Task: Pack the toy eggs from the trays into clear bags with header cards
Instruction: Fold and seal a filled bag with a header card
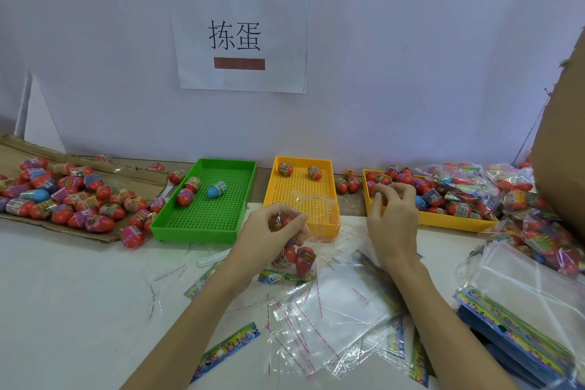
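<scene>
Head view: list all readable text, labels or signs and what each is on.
"拣蛋": large black characters on the white paper sign stuck to the wall; the two brown bars on it carry no text.
Toy egg wrappers: print there, too small and blurred to read.
Header cards: colourful print, blurred, unreadable.
Green tray and yellow tray: no text visible.
</scene>
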